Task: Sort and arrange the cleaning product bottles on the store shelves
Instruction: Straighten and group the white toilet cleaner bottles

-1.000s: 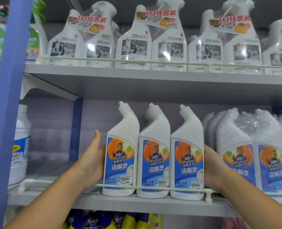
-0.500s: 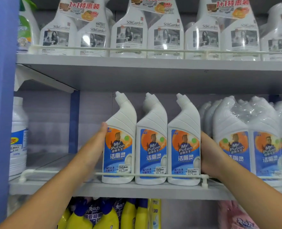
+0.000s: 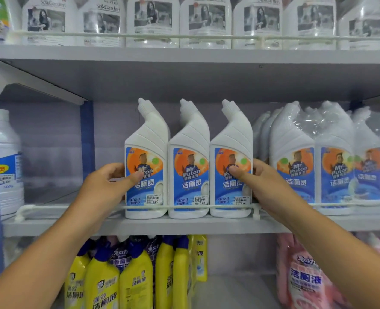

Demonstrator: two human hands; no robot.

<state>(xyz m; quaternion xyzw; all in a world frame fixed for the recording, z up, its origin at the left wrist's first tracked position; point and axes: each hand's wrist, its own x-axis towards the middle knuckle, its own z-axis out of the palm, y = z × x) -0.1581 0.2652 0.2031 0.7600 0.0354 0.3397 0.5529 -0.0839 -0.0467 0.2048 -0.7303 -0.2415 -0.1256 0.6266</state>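
Standing on the middle shelf (image 3: 184, 227), three white toilet-cleaner bottles (image 3: 189, 166) touch side by side. The left hand (image 3: 104, 188) and right hand (image 3: 267, 181) clasp the outer two, thumbs across labels. Likely heavy, rigid, slick; best held at the waist.

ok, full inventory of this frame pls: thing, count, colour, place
loose bottles: 3, white with blue-orange labels, middle shelf, touching in a row
wrapped packs: several, white, same shelf, right
jug: 1, white, blue label, far left
spray bottles: at least 7, white or clear, top shelf
yellow bottles: several, bottom shelf
pink packs: bottom shelf, right
rail: white, middle shelf front
left hand: grip on the leftmost loose bottle
right hand: grip on the rightmost
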